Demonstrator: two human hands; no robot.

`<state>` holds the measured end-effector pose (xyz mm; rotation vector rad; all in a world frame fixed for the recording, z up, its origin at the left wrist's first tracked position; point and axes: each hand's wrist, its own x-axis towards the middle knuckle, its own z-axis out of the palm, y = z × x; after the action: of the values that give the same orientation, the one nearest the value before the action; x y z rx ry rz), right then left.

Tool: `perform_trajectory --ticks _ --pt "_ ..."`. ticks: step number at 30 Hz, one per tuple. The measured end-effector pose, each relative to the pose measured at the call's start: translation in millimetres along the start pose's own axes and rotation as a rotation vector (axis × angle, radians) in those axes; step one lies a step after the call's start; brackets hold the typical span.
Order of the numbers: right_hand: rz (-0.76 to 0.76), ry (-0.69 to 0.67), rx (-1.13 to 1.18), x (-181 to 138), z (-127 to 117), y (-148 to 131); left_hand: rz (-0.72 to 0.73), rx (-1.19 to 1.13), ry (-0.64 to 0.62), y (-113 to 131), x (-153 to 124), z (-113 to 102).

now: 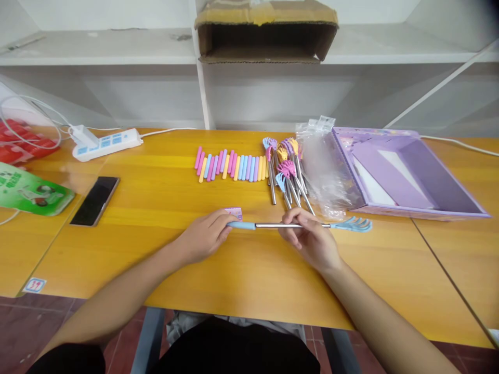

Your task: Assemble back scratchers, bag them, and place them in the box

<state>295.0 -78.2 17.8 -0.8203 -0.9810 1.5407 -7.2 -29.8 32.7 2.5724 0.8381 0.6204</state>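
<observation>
A back scratcher with a blue handle, a metal rod and a blue claw head is held level above the table's near half. My left hand is closed around the blue handle end. Fingers of my right hand close around the metal rod, near the claw, which points right. Just behind my left fingers lies a small purple printed card. Farther back are a row of loose pastel handles and a pile of metal rods with coloured claw heads.
Clear plastic bags lie beside an open purple box on the right. At left are a phone, a power strip and a green package. An open cardboard box sits on the shelf.
</observation>
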Motion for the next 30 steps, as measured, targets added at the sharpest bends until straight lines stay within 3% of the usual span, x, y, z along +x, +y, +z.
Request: perform_trajectory --ticks 12,30 --pt "0.0 0.0 -0.179 -4 0 1 0.012 -0.028 0.078 9 1 0" --pt "0.021 -0.159 -0.086 -6 2 4 -0.085 -0.31 0.053 21 -3 2"
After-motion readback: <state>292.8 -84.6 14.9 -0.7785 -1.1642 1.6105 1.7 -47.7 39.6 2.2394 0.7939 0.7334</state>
